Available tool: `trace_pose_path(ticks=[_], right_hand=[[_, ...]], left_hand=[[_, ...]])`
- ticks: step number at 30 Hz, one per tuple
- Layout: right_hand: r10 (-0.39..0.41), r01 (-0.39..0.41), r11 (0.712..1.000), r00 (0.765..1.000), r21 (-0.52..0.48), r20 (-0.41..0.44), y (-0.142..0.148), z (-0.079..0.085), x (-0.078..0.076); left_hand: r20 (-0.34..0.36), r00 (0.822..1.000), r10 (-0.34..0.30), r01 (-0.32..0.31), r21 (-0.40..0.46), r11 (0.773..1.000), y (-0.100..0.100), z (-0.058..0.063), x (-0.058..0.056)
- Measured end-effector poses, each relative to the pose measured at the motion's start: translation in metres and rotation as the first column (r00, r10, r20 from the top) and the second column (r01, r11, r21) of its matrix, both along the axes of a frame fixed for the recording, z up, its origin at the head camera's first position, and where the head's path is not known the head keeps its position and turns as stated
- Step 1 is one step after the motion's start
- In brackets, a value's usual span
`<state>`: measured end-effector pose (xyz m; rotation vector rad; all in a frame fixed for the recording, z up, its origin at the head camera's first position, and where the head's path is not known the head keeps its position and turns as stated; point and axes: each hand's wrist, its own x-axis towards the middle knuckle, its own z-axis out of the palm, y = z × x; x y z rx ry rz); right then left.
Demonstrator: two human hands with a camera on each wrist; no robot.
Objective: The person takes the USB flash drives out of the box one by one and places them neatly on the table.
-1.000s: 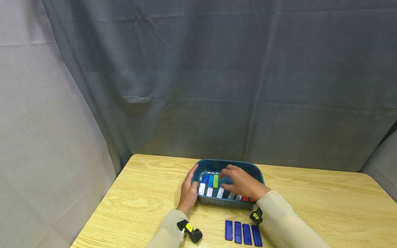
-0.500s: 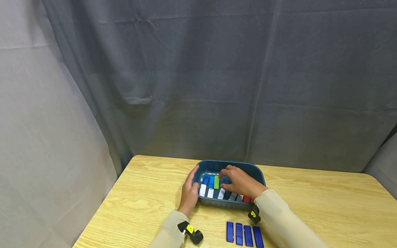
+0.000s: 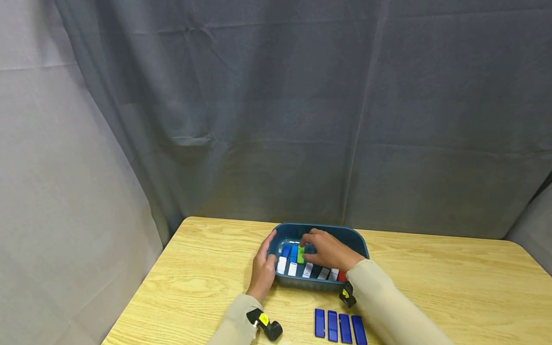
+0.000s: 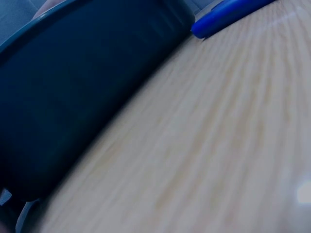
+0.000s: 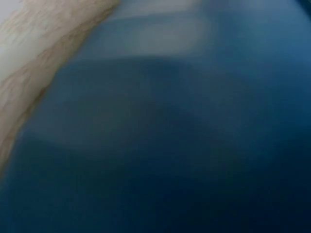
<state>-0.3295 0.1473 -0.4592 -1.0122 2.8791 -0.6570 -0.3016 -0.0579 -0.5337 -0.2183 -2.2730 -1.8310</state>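
A dark teal plastic bin (image 3: 318, 283) stands on the table, holding flat oblong plastic pieces that look like capped USB sticks. My left hand (image 3: 261, 270) rests along the bin's left wall with its fingers lying fairly straight. Inside the bin my right hand (image 3: 326, 250) reaches in from the right, index finger and thumb spread apart. Its fingertips are right at a green stick (image 3: 300, 256). To the left of that lie a light blue stick (image 3: 294, 254) and a darker blue stick (image 3: 286, 251). The left wrist view shows the bin's outer wall (image 4: 92, 82).
Several dark blue sticks (image 3: 332, 326) form a row on the wooden table (image 3: 194, 282), in front of the bin. White sticks (image 3: 293, 269) and a red stick (image 3: 341, 276) line the bin's near side. A grey curtain (image 3: 276, 120) hangs behind. The right wrist view is blurred.
My right hand has shifted slightly left, bringing its fingertips to the green stick. My left hand has kept its place on the bin, and the sticks lie as before.
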Motion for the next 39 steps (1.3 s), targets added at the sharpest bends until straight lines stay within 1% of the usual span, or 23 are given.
trace_pose_path(ticks=[4, 11, 15, 18, 25, 30, 33, 39], right_hand=[[-0.004, 0.004, 1.0, 1.0, -0.008, 0.01, -0.004, 0.0, -0.002], [-0.041, 0.042, 0.999, 0.997, -0.009, 0.063, -0.005, -0.001, -0.006], [-0.051, 0.052, 0.999, 0.995, -0.011, 0.083, -0.004, -0.002, -0.007], [-0.058, 0.058, 0.998, 0.995, -0.003, 0.083, -0.005, -0.003, -0.007], [-0.092, 0.088, 0.994, 0.993, 0.059, 0.067, -0.008, -0.006, -0.007], [-0.091, 0.085, 0.993, 0.993, 0.081, 0.074, -0.011, -0.008, -0.007], [-0.08, 0.073, 0.993, 0.994, 0.097, 0.071, -0.012, -0.009, -0.007], [-0.067, 0.057, 0.99, 0.995, 0.125, 0.073, -0.014, -0.01, -0.007]], left_hand=[[0.007, 1.0, -0.003, 0.003, 0.002, 1.0, -0.001, 0.001, 0.001], [-0.03, 1.0, 0.009, -0.009, -0.004, 1.0, 0.0, 0.001, 0.0], [-0.041, 0.999, 0.005, -0.004, 0.002, 1.0, 0.0, 0.002, 0.0], [-0.04, 0.999, 0.004, -0.004, 0.001, 1.0, -0.001, 0.001, 0.0], [-0.034, 0.999, -0.004, 0.004, -0.001, 1.0, 0.0, 0.001, 0.0], [-0.038, 0.999, -0.01, 0.01, 0.005, 1.0, 0.0, 0.002, 0.0], [-0.026, 0.999, -0.022, 0.022, 0.01, 1.0, -0.001, 0.009, 0.003], [-0.017, 0.999, -0.047, 0.047, 0.009, 0.999, 0.0, 0.036, 0.02]])
